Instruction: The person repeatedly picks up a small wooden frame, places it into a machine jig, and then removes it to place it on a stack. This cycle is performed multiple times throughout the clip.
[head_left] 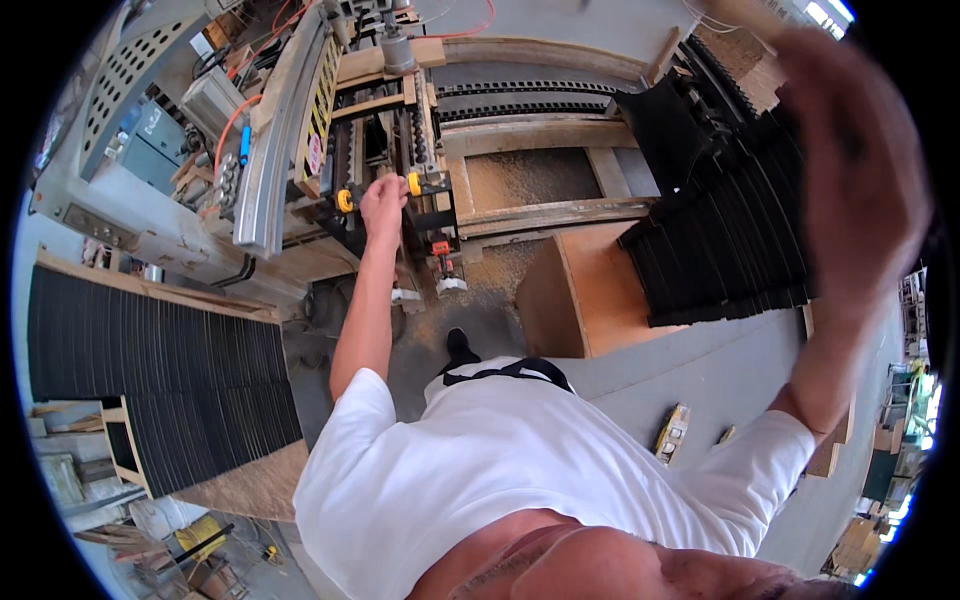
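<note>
My left hand (383,205) is stretched out to a woodworking machine (400,150). Its fingers are curled against the black head between two yellow knobs (345,200), and what they grip is hidden. My right hand (850,170) is raised close to the camera at the right, large and blurred. Its fingers are stretched out and nothing shows in them. Behind it lies a stack of black slats (720,250) on a wooden box (590,300). My white shirt fills the lower middle.
A second spread of black slats (150,350) lies on a bench at the left. A grey control cabinet (130,150) stands at the upper left. Sawdust covers the floor by the machine. A small packet (672,432) lies on the grey floor.
</note>
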